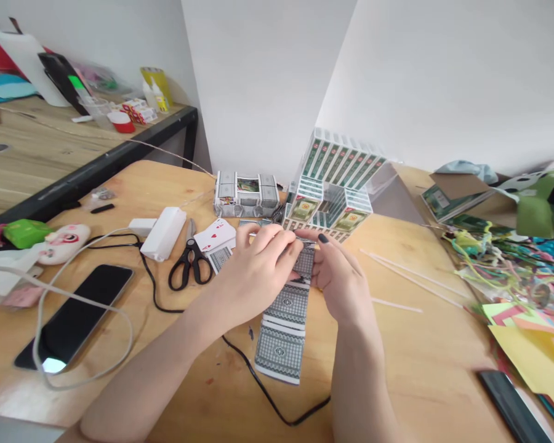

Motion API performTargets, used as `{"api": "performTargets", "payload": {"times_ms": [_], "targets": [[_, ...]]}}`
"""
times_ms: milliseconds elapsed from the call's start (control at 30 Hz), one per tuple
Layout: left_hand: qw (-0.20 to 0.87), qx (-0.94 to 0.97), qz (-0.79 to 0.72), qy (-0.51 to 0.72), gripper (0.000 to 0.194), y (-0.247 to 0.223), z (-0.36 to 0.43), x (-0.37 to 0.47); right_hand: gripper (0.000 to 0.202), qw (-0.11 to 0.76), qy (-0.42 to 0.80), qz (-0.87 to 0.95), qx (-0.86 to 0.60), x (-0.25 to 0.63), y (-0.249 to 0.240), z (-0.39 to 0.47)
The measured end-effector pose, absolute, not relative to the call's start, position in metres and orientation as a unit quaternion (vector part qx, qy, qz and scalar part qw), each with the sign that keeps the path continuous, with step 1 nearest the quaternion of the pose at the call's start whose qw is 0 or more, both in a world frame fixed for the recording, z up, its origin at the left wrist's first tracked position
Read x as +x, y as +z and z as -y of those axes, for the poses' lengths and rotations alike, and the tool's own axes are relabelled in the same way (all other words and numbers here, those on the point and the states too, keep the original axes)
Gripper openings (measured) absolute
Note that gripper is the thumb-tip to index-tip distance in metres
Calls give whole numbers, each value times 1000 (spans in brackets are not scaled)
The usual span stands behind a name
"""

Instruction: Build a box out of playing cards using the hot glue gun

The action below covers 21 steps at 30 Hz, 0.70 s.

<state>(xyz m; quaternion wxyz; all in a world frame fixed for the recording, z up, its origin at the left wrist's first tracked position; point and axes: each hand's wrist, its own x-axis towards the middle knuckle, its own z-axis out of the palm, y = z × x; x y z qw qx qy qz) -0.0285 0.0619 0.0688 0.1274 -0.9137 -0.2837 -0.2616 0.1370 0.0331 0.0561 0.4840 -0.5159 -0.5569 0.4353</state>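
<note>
L hand [261, 267] curled over far end of card strip [281, 354]; R hand [344, 286] half-curled at same end, thumb extended; can't tell if either pinches, fingertips partly hidden. Strip lies mid-worktop [420, 375], running twd person. Just beyond: stacked card boxes [346, 160], contents hidden. Open room btwn R forearm & colored paper [521, 351], nr R edge.

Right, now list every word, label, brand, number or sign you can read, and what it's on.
Red heart signs: the face-up playing card; its corner marks are too small to be sure of.
Stacked card boxes: print too blurred to read.
Red-and-white small boxes: too blurred.
Card strip: patterned backs, no readable text.
No words or numbers are surely readable.
</note>
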Motion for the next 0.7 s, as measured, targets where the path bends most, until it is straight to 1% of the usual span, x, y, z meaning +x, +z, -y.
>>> {"api": "performTargets", "payload": {"times_ms": [133, 267, 400, 533, 700], "targets": [[138, -907, 275, -287, 21, 70, -60, -27, 53, 496, 457, 519, -524, 136, 59, -30], [144, -903, 277, -296, 23, 70, -61, -27, 50, 493, 445, 532, -525, 135, 62, -29], [99, -915, 270, -283, 24, 73, -65, -31, 46, 500, 401, 540, -546, 131, 66, -29], [44, -927, 256, -269, 21, 79, -66, -40, 50, 485, 395, 555, -549, 123, 72, -23], [62, -925, 253, -276, 17, 79, -67, -43, 58, 459, 406, 567, -550, 111, 77, -13]]}}
